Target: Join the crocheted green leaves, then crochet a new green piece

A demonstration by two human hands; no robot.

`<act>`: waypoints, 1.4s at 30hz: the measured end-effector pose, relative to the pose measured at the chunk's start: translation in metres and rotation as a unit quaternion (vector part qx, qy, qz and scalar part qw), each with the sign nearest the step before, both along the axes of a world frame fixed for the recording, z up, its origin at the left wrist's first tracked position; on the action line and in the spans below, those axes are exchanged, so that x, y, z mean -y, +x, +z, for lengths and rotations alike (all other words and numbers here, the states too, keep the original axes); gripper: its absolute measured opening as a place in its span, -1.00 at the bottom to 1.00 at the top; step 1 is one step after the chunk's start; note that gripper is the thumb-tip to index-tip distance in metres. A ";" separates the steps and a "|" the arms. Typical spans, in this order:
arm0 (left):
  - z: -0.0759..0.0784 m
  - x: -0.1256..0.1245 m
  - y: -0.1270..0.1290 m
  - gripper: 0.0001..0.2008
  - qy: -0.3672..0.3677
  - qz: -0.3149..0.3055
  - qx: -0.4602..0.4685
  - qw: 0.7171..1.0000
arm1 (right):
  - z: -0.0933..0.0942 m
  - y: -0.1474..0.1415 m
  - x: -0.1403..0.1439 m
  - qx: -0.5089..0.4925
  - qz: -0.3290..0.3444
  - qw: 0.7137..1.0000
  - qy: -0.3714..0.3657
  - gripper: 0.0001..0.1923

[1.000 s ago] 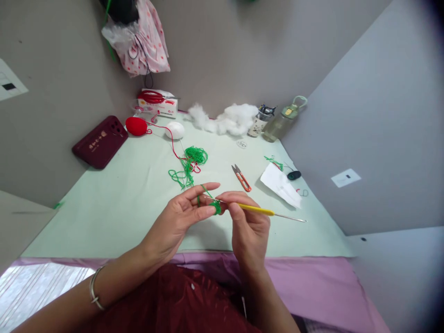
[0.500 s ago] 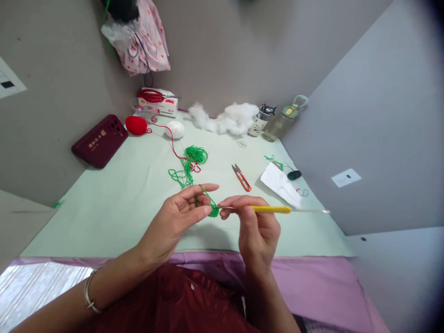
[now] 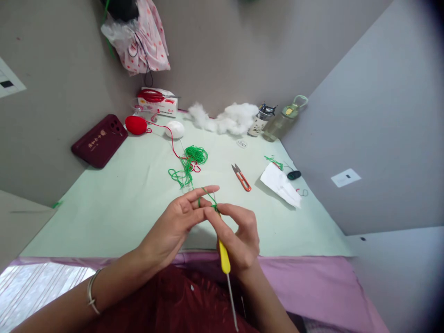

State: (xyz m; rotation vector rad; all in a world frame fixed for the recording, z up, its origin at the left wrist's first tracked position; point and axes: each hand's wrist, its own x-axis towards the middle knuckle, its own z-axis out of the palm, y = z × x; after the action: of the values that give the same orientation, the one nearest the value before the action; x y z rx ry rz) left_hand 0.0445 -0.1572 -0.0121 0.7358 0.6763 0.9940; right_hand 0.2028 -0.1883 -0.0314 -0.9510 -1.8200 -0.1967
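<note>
Between my hands is a small green crochet piece [image 3: 214, 207], mostly covered by fingers. My left hand [image 3: 183, 213] pinches its left side, with green yarn running over the stretched index finger. My right hand [image 3: 237, 233] is closed on a crochet hook [image 3: 224, 259] with a yellow handle. The hook's thin tip points up past the green piece, and its rear shaft slants down toward my lap. My right thumb and index finger also press close to the piece. Behind my left hand lies a loose tangle of green yarn [image 3: 196, 155] on the table.
Orange-handled thread snips [image 3: 241, 177] and folded white paper [image 3: 280, 185] lie to the right. Farther back are a red yarn ball [image 3: 136, 125], a white ball [image 3: 175, 130], white stuffing [image 3: 236, 119], a pen cup [image 3: 258, 124] and a bottle [image 3: 282, 121]. A maroon phone [image 3: 100, 141] leans at left.
The crochet hook has swung from lying level, pointing left, to nearly upright with its tip away from me. My right hand has turned and moved left against the green piece.
</note>
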 end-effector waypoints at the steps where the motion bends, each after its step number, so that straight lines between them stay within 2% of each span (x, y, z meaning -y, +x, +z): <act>1: 0.000 -0.002 -0.001 -0.54 -0.027 -0.013 0.020 0.999 | 0.001 0.000 -0.001 -0.039 0.013 0.999 -0.017 -0.60; 3: 0.000 -0.005 -0.002 -0.55 -0.047 -0.014 0.031 0.998 | 0.006 -0.001 -0.004 -0.162 0.049 0.983 -0.069 -0.69; 5: 0.001 -0.006 -0.004 -0.58 -0.032 0.006 0.019 0.999 | 0.011 -0.002 -0.009 -0.279 0.089 0.948 -0.125 -0.75; 6: 0.002 -0.006 -0.004 -0.59 -0.018 0.013 0.009 1.000 | 0.014 -0.003 -0.010 -0.309 0.110 0.933 -0.145 -0.76; 8: 0.002 -0.004 -0.003 -0.61 0.011 0.017 -0.009 1.000 | 0.016 -0.005 -0.013 -0.319 0.139 0.922 -0.170 -0.77; 10: 0.002 -0.001 -0.001 -0.61 0.035 0.022 -0.021 0.999 | 0.014 -0.007 -0.013 -0.290 0.138 0.932 -0.171 -0.76; 13: 0.000 0.001 0.003 -0.58 0.048 0.047 -0.026 0.997 | 0.006 -0.009 -0.010 -0.199 0.083 0.969 -0.120 -0.69; 15: -0.002 0.000 0.004 -0.57 0.021 0.038 -0.005 0.999 | 0.002 -0.009 -0.008 -0.129 0.042 0.988 -0.070 -0.65; 17: -0.003 -0.003 0.003 -0.59 -0.024 0.003 0.030 0.999 | 0.002 -0.006 -0.008 -0.127 0.029 0.990 -0.062 -0.68; 19: -0.004 -0.007 0.001 -0.64 -0.054 -0.019 0.059 0.997 | 0.006 -0.002 -0.010 -0.218 0.049 0.969 -0.107 -0.76; 22: -0.004 -0.008 0.000 -0.70 -0.032 0.007 0.045 0.998 | 0.012 -0.001 -0.015 -0.355 0.108 0.909 -0.190 -0.80; 24: -0.003 -0.007 0.000 -0.70 0.001 0.018 0.013 1.000 | 0.013 -0.003 -0.017 -0.359 0.138 0.899 -0.209 -0.82; 28: 0.000 -0.002 0.002 -0.62 0.023 0.020 -0.013 0.999 | 0.010 -0.005 -0.018 -0.344 0.140 0.904 -0.213 -0.83; 33: 0.004 -0.001 0.000 -0.66 0.035 0.031 -0.027 0.999 | 0.008 -0.001 -0.017 -0.424 0.202 0.845 -0.254 -0.82; 35: 0.005 -0.001 -0.001 -0.67 0.039 0.030 -0.037 0.998 | 0.009 0.001 -0.016 -0.433 0.215 0.836 -0.260 -0.80; 37: 0.004 -0.001 -0.002 -0.67 0.042 0.028 -0.047 0.998 | 0.011 0.002 -0.012 -0.410 0.202 0.852 -0.255 -0.79; 42: -0.001 0.001 -0.003 -0.67 0.072 0.048 -0.079 0.993 | 0.017 0.005 -0.003 -0.237 0.123 0.949 -0.170 -0.76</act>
State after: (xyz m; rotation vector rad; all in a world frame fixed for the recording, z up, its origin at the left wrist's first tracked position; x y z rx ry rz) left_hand 0.0412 -0.1581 -0.0127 0.9231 0.7886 1.0896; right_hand 0.2079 -0.1855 -0.0145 -0.8974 -1.5222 0.4798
